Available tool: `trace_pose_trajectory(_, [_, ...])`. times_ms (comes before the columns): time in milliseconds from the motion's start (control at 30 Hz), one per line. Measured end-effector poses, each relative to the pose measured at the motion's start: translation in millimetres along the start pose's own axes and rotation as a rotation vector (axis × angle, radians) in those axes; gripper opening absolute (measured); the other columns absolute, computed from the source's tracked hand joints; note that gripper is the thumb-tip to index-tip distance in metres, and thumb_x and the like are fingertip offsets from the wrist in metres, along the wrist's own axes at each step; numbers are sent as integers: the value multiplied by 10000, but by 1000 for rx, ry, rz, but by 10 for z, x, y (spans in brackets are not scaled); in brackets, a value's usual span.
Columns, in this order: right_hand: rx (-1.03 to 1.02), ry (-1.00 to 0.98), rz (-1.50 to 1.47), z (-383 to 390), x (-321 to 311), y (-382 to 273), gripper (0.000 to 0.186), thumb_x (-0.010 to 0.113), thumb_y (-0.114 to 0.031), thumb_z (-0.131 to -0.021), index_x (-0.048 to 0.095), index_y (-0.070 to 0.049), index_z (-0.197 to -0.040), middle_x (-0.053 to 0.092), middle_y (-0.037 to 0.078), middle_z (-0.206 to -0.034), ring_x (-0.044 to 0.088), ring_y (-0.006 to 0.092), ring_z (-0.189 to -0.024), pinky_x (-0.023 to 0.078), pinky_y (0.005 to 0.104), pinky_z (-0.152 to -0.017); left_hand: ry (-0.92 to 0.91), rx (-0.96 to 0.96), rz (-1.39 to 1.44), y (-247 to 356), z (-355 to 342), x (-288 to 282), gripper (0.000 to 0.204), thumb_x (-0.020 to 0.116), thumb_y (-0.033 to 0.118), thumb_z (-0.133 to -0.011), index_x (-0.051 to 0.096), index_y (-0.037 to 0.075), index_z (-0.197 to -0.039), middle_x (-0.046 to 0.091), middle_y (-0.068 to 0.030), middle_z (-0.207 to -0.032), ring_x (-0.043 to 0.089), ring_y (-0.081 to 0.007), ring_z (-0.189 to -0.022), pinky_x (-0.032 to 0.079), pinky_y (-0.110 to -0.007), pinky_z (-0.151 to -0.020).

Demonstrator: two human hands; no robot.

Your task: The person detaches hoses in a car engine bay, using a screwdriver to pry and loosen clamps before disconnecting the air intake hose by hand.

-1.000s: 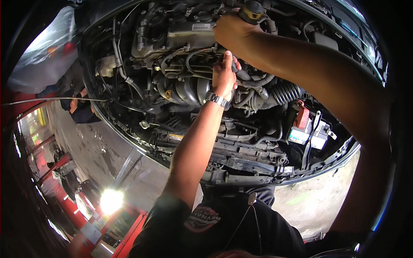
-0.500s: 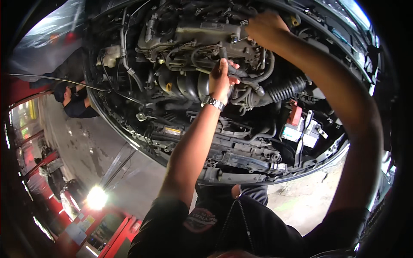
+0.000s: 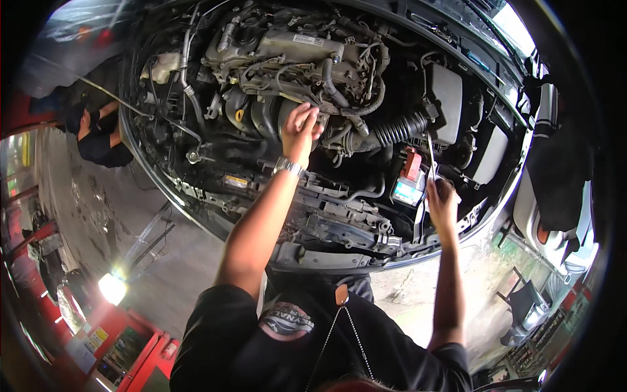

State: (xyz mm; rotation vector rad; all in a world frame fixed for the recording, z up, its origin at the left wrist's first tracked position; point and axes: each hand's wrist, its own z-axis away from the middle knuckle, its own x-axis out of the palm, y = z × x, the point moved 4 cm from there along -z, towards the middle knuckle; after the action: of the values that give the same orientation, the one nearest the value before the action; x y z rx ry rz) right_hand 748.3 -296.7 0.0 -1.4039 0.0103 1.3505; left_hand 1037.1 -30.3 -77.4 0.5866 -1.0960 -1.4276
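Note:
My left hand (image 3: 300, 135), with a metal-band watch (image 3: 288, 166) on its wrist, is over the intake manifold (image 3: 264, 121) with its fingers apart and nothing visible in them. Just beyond it a thick black hose (image 3: 332, 85) runs along the engine. My right hand (image 3: 443, 201) is closed around a slender metal tool (image 3: 432, 155) that points up and away from me; its exact kind is unclear. That hand is above the right side of the car battery (image 3: 409, 189), which has a red terminal cover (image 3: 411, 163).
A ribbed intake duct (image 3: 401, 128) leads to the black air filter box (image 3: 446, 104). The radiator support (image 3: 326, 251) crosses the near edge of the engine bay. At far left another person's hand (image 3: 85, 123) shows. A bright work lamp (image 3: 112, 288) shines at lower left.
My right hand has come back from the far side of the engine to the battery, with the tool. My left hand has moved off the hose, its fingers now spread. The view has shifted.

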Motion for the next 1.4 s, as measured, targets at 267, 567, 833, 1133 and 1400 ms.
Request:
trace_pose_trajectory(267, [480, -203, -993, 1618, 794, 589, 115, 552, -116, -1068, 569, -55, -1165, 631, 81, -832, 627, 193, -684, 554, 355, -628, 28, 132, -234, -747, 1706, -907, 249, 667, 181, -1030, 626, 29, -1223, 750, -63, -1071, 666, -72, -761, 533, -217, -662])
trace_pose_trajectory(567, [-74, -228, -772, 2210, 1406, -189, 78, 605, -72, -1047, 568, -47, -1111, 624, 24, -939, 589, 89, -916, 483, 253, -825, -388, 43, -140, -1096, 3239, -132, 448, 444, 393, -1120, 561, 77, -1415, 616, -92, -1370, 585, -174, -1245, 438, -330, -1093])
trace_pose_trajectory(833, [74, -300, -559, 2132, 1099, 602, 87, 607, -131, -1058, 601, -56, -1103, 643, 0, -908, 574, 66, -814, 477, 246, -707, -387, -339, -341, -1404, 3526, 166, 477, 470, 376, -1113, 492, 73, -1480, 589, -84, -1399, 586, -167, -1246, 459, -309, -1068])
trace_pose_trajectory(1133, [-26, -593, -546, 2052, 1057, 549, 321, 528, -247, -1103, 689, 19, -1182, 676, 8, -937, 556, 56, -834, 473, 237, -736, -41, 35, -512, -1444, 3504, 148, 469, 720, 511, -945, 716, 43, -914, 667, -62, -629, 634, -179, -520, 481, -356, -518])
trace_pose_trajectory(1400, [-149, -330, 11, 1428, 931, 1025, 227, 706, -195, -953, 724, -33, -1111, 775, 143, -966, 757, 217, -886, 570, 340, -802, 102, -9, -459, -734, 2070, -599, 325, 613, 425, -1028, 618, 107, -1095, 716, -47, -775, 727, -154, -644, 551, -320, -565])
